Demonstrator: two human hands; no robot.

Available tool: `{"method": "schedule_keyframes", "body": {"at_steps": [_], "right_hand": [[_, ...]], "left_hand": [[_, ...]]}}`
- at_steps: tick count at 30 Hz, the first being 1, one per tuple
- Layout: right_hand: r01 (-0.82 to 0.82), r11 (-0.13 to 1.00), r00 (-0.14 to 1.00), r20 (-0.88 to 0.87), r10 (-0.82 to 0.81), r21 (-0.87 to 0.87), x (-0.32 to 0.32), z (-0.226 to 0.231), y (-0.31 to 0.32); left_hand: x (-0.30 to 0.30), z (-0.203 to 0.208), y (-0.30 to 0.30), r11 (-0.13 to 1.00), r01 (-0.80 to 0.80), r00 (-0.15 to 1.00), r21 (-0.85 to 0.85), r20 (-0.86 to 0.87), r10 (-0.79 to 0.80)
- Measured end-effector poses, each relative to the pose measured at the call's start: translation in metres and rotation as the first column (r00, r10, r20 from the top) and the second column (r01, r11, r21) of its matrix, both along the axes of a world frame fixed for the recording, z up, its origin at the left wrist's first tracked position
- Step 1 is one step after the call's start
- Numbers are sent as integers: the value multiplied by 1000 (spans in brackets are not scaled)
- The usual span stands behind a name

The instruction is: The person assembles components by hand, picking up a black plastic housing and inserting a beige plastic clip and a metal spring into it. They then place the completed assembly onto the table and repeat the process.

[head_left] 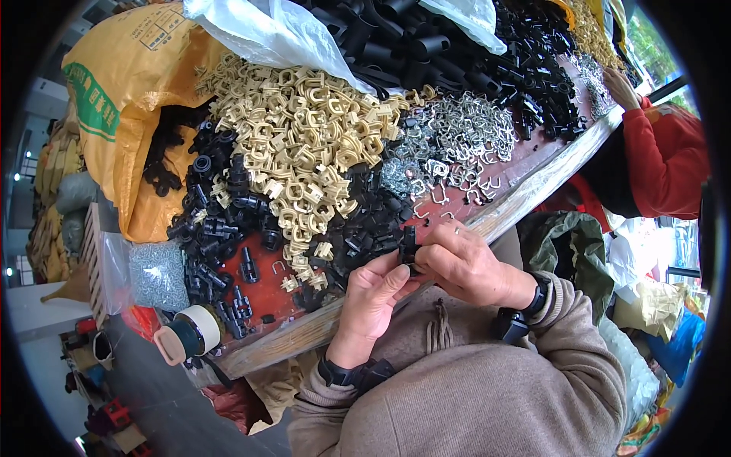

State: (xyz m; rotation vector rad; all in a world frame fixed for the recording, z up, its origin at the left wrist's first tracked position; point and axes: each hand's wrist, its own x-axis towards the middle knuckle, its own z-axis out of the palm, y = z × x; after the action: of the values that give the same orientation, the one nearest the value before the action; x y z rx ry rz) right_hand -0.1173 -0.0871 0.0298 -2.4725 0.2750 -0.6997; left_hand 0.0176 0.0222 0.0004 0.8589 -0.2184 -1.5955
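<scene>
My left hand [367, 298] and my right hand [466, 265] meet at the near edge of the work table, fingers closed around a small black plastic fitting [409, 242]. Most of the fitting is covered by my fingertips. Just beyond my hands lie loose black plastic parts [373, 242]. Behind these rises a large heap of cream plastic clips [293, 137]. Bent metal wire clips [476, 133] are piled to its right, some scattered toward my right hand. Left of the cream heap are black pipe-like fittings [247, 265], several lying on the red tabletop [266, 293].
A wooden rail [293, 327] runs along the table's front. A yellow woven sack [126, 91] stands at the left, a bag of small metal pieces [158, 274] and a spool [199, 331] below it. Black tubes [403, 46] lie at the back. A red-sleeved person [662, 160] works at the right.
</scene>
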Motion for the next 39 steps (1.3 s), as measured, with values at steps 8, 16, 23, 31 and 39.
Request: {"method": "schedule_keyframes", "body": {"at_steps": [8,16,23,31,39], "right_hand": [[-12,922,997,72,-17,388,3,-10,3],[-73,925,996,69,51,373,8,-10,4],[-53,919,998,-16,64,391,10,-21,11],[-14,892,999,-35,33,451,27,-19,3],[18,677,999,-48,25,735,42,-24,5]], "left_hand": [[5,-1,7,1000,-8,999,-7,52,8],[37,22,29,963,-123,-83,-241,969,232],[46,13,26,968,36,-375,-250,894,245],[52,1,27,953,29,-368,-302,883,291],[49,22,35,896,169,-304,-412,842,445]]}}
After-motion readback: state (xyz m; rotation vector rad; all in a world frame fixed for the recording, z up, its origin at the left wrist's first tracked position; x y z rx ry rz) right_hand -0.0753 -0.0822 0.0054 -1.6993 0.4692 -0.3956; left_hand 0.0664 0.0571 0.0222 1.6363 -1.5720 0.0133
